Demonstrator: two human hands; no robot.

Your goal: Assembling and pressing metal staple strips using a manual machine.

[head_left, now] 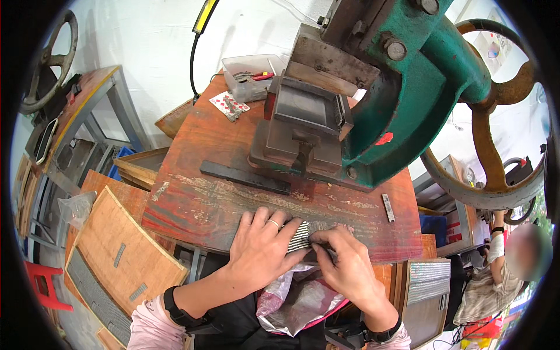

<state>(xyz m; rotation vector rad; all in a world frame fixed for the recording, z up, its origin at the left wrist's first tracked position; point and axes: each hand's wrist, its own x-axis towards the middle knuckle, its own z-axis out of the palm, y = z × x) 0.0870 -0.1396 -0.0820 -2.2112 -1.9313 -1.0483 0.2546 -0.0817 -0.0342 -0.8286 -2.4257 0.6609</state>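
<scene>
At the front edge of a worn red-brown wooden table, my left hand is closed around one side of a small row of thin silvery metal strips. My right hand pinches the row's other end, its thumb and fingers bent. The fingers hide part of the strips. Just below both hands, a crumpled silver and pink bag lies open across my lap. Beyond the hands is a dark flat metal bar, and a small metal piece lies to the right.
A green hand press with a large wheel stands on the table, its metal die block facing me. Behind sits a clear plastic box with tools. A wooden tray holding rows of metal pieces is at left. Another person is at far right.
</scene>
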